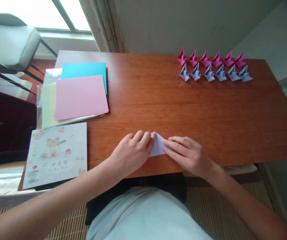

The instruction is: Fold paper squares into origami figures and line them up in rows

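Observation:
A small piece of pale lavender origami paper (157,149), folded to a point at its top, lies near the front edge of the wooden table. My left hand (136,149) has its fingers curled and pressed on the paper's left side, with the forefinger at the top point. From the right, my right hand (187,154) grips the paper's other side, fingertips together on it and thumb hidden beneath. Both hands cover much of the sheet, so its full folded shape does not show.
At the back right of the table (138,100) stand a row of pink folded-paper figures (205,60) and a row of lavender ones (209,73). Pink sheets (80,96) and blue paper (83,70) lie at left, above a bear-printed pad (58,155). A chair (10,43) stands beyond.

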The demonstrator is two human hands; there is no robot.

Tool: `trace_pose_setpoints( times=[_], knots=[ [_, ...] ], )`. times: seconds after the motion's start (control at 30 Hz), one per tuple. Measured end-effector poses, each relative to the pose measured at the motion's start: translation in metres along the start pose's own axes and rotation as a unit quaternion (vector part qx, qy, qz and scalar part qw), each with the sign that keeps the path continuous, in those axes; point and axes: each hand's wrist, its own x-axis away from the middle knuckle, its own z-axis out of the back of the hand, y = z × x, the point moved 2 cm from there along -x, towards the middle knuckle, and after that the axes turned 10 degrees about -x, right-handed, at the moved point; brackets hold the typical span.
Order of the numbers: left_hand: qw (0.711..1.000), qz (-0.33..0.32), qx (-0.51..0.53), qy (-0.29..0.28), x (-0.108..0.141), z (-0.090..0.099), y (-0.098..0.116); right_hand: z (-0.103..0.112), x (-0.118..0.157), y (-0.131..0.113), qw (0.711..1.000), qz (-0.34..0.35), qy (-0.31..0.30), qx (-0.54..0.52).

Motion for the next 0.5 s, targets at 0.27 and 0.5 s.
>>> trace_pose_setpoints(
  times=[0.27, 0.5],
  knots=[
    [1.000, -0.001, 0.000, -0.013, 0.0002, 0.0009, 0.0002, 0.0016, -0.0039, -0.0012, 1.000, -0.009, 0.009, -0.005],
    [1.000, 0.001, -0.003, -0.010, 0.0006, 0.0017, 0.0000, 0.0013, -0.0039, -0.0032, 1.000, -0.027, 0.003, -0.014]
  ],
)
